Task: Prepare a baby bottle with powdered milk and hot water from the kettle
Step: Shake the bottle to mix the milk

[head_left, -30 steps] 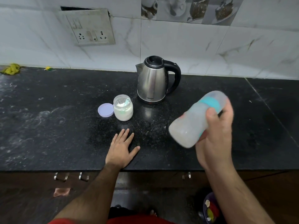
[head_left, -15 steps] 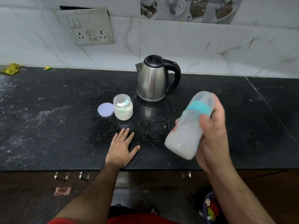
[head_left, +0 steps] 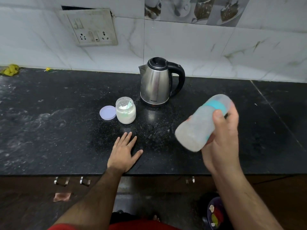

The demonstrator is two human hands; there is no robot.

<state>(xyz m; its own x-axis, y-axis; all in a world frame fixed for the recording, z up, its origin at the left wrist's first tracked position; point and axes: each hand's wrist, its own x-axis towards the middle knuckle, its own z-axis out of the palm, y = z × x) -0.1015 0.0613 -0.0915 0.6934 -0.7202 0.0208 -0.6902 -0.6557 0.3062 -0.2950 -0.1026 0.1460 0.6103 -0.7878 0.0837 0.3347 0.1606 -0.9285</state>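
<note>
Baby bottle [head_left: 201,123] has tilted flatter again, cap swinging rightward.

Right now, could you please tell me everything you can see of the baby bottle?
The baby bottle is translucent, plastic by the look of it, with a teal collar and a clear cap over the top. It looks milky white inside and is blurred. The right hand holds it in the air above the black counter, to the right of the kettle. It is tilted, cap end up and away, base toward the camera. The thumb lies across its body below the collar. Nothing else touches it.
</note>
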